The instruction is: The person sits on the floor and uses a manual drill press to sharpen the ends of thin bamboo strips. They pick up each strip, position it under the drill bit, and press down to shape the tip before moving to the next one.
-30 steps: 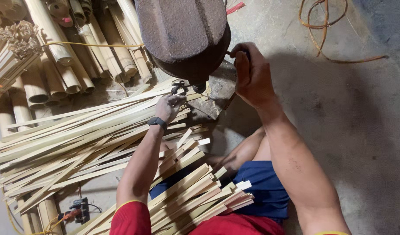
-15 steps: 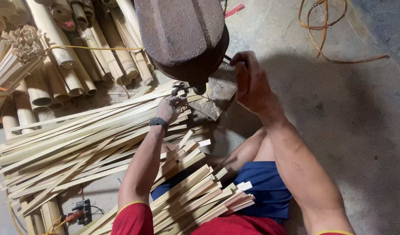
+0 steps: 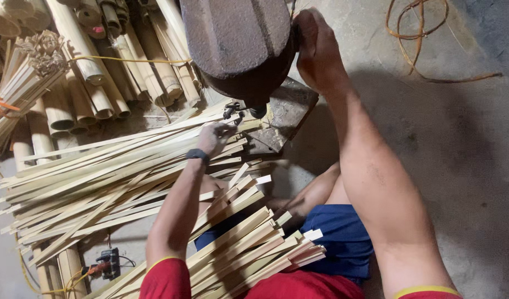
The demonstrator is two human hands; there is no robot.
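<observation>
The left hand (image 3: 213, 138) pinches a bamboo strip (image 3: 154, 145) beneath the machine (image 3: 238, 44). The right hand (image 3: 316, 50) is wrapped round something on the machine's side. More strips (image 3: 249, 243) lie across the lap.

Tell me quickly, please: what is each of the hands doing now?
Left hand: closed on a pale flat bamboo strip under the rusty brown metal machine.
Right hand: closed, gripping the machine's side; what it holds is hidden.

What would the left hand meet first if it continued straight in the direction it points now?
Probably the small dark metal part under the machine's rusty brown housing. The left hand points up and right along the bamboo strips toward it, though depth is unclear.
</observation>
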